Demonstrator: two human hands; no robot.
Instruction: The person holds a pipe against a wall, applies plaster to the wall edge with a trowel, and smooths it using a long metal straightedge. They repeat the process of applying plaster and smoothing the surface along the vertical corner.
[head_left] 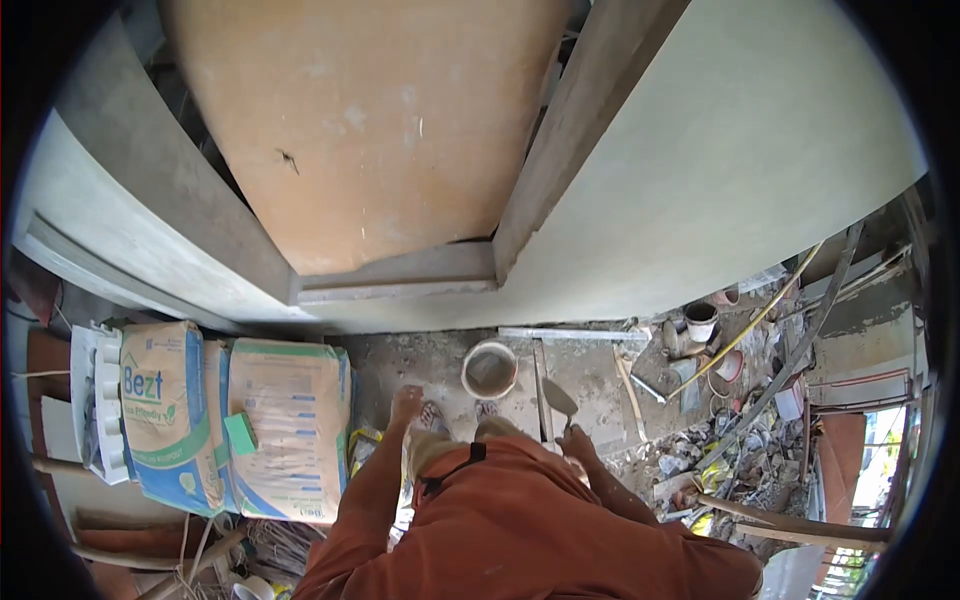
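Observation:
My right hand [575, 441] grips the handle of a trowel [559, 398], its leaf-shaped blade pointing forward above the floor. In front of my left foot, my left hand [407, 402] hangs with its fingers curled, and nothing shows in it. A light-coloured bucket [467, 384] with a grey wet-looking mix [490, 369] inside stands on the floor just ahead of my feet, between both hands. Beside the trowel, a long narrow straight bar [543, 390] lies on the floor.
Paper sacks [285, 430] are stacked at left, with a green block [240, 433] on top. Ahead rises a pale wall [700, 190] with a boarded opening [370, 130]. Rubble [765, 455], a small bucket [700, 322] and a yellow pole [745, 340] crowd the right.

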